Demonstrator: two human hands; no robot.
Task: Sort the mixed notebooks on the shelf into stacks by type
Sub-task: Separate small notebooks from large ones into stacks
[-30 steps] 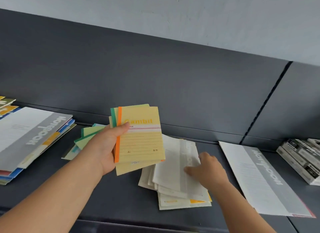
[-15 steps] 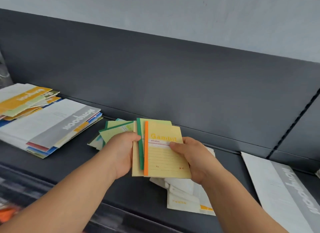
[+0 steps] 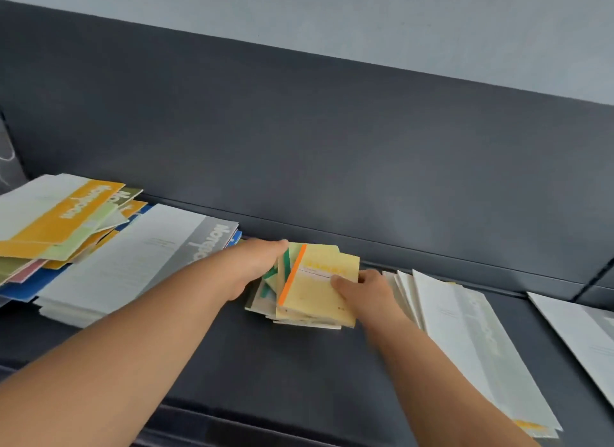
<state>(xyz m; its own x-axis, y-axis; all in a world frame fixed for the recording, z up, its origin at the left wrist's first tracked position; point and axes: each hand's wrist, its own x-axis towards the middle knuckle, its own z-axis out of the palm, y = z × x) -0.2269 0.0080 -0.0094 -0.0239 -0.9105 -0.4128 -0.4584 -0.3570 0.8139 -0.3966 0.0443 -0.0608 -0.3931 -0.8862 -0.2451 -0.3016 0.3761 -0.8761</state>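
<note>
The yellow notebook (image 3: 319,290) with the orange spine lies flat on top of a small pile (image 3: 262,300) at the middle of the dark shelf (image 3: 299,380), between the large notebooks (image 3: 133,263) and the white notebooks (image 3: 465,330). Its long axis runs near to far, leaning right, with the title end far and the spine on the left. The left hand (image 3: 252,267) reaches in palm down, its fingers curled over the pile's left edge. The right hand (image 3: 368,290) pinches the notebook's right edge, thumb on the cover.

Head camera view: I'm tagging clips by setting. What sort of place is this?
Probably a stationery shop's display shelf or stockroom, though not certain. A long dark grey shelf with a panelled back wall carries several copies of the same goods: large grey-banded notebooks and small yellow notebooks.
</note>
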